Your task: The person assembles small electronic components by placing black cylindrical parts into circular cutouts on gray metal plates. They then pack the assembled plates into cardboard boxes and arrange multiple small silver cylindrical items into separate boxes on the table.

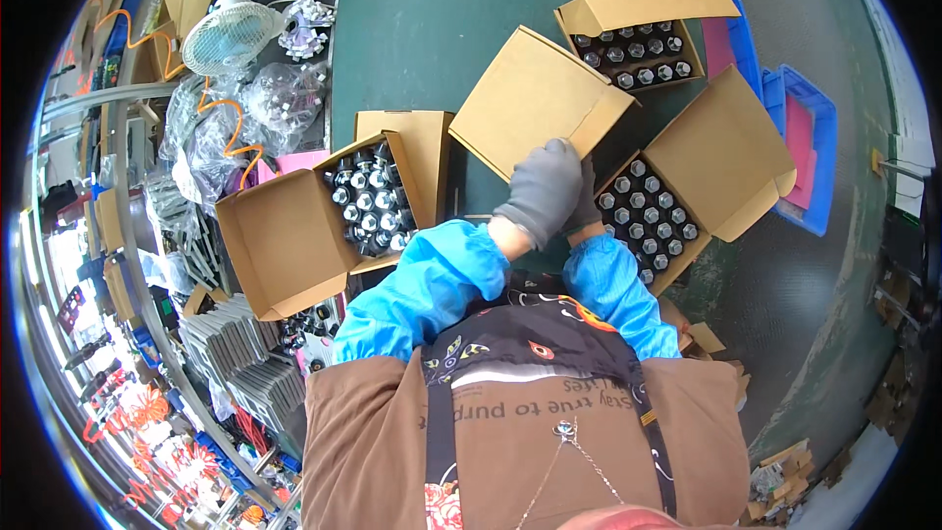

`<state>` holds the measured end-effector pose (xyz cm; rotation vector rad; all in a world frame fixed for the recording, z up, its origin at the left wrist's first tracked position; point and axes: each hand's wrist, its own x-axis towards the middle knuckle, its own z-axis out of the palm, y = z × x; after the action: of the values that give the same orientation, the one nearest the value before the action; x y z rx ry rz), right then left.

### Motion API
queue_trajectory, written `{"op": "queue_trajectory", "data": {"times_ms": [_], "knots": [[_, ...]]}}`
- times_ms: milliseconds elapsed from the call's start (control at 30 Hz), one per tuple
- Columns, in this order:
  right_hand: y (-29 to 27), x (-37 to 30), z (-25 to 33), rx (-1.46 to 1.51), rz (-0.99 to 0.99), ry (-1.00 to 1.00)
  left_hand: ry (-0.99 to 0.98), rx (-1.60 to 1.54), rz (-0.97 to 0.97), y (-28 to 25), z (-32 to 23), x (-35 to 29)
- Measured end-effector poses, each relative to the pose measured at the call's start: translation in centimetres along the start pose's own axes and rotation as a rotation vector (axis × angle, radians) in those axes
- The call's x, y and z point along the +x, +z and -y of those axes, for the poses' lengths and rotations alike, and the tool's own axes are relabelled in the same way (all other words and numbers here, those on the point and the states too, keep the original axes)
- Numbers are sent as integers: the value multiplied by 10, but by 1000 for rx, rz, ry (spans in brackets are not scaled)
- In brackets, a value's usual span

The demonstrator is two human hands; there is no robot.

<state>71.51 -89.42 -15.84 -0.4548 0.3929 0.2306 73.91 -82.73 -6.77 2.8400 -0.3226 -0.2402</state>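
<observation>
A closed cardboard box [540, 93] sits tilted on the green table in front of me. My left hand [542, 194], in a grey glove, is closed at its near edge. My right hand [581, 204], also gloved, is at the same edge, mostly behind the left; its fingers are hidden. To the right, an open cardboard box [726, 152] holds rows of black parts with shiny hex heads [643, 221]. Another box [648, 5] behind it, flap raised, holds similar parts. On the left, an open box [285, 245] contains loosely piled black-and-silver parts [368, 201].
Blue plastic crates [827, 162] with pink sheets stand past the table's right edge. Along the left are a fan [231, 34], clear plastic bags [285, 93], an orange hose [235, 128] and stacked grey plates [231, 348]. The green table [422, 29] extends away ahead.
</observation>
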Motion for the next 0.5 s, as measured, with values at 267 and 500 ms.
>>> {"op": "queue_trajectory", "data": {"times_ms": [267, 500], "knots": [[18, 15, -5, -720, -371, -326, 77, -468, -107, -148, 88, 14], [38, 50, 7, -952, -369, -391, 96, -275, -272, -228, 151, 49]]}}
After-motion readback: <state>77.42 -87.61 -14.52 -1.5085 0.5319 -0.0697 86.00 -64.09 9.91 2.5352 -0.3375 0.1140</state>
